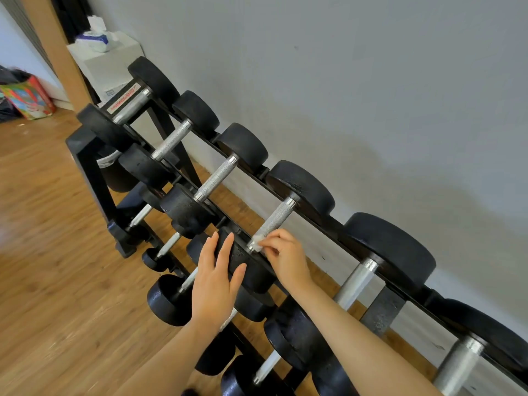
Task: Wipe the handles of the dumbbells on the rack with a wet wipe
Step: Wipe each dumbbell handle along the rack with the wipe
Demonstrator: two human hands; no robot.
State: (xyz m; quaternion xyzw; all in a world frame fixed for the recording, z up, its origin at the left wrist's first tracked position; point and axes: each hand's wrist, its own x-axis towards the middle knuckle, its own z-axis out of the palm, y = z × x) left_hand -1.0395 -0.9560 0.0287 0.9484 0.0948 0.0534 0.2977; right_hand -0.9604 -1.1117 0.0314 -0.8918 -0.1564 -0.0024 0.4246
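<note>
A black rack (85,164) holds several black dumbbells with silver knurled handles along its top row, with more on the lower tiers. My right hand (285,258) pinches a small white wet wipe (258,241) against the near end of the fourth dumbbell's handle (274,220). With straight fingers, my left hand (214,278) presses on that dumbbell's near black head (238,257). Neighbouring handles lie to the left (216,178) and to the right (355,282).
The rack stands along a grey wall (371,95) on a wooden floor (48,267). At the far left end sits a white box (105,64) with a pack of wipes (95,38) on top. A colourful bag (28,97) rests on the floor beyond.
</note>
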